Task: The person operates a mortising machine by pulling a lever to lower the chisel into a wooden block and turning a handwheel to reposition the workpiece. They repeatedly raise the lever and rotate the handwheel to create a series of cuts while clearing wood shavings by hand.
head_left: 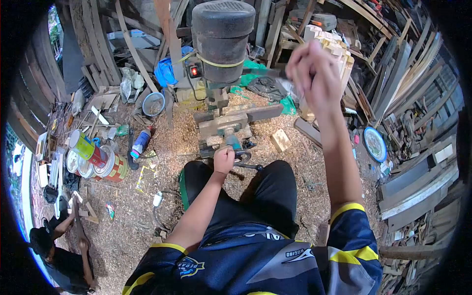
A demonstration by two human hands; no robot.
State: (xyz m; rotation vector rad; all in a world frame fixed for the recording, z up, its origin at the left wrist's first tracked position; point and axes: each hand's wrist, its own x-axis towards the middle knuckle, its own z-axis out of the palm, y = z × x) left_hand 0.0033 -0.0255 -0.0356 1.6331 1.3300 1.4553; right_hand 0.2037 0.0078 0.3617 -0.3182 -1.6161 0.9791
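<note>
- The two hands are found apart, each engaged on a separate control of an upright motor-driven machine (223,46) standing ahead of them.
- The left hand (224,160) is placed low, just ahead of the knees; its fingers are curled at the rim of a black handwheel (242,157).
- The right hand (314,71) is raised and set farther forward; although blurred, it is seen clamped on the outer end of a dark lever (268,73), which is joined to the machine's side.
- Ahead of the left hand, a long wooden board (266,113) is positioned crosswise beneath the machine head; a lighter wooden block (223,124) is set along its near side.
- A red-lit switch (194,72) is noted ahead and slightly to the left of the left hand.
- A small pale block (280,140) is observed on the floor (142,216), to the right of the left hand; shavings are scattered around it.
- Pale cut pieces (345,64) are stacked just beyond the right hand.
- To the left of the left hand, stacked cans (112,166) and a bottle (141,140) are recorded.
- Far left of and behind the left hand, a length of wood (78,221) is held by another person (66,263).
</note>
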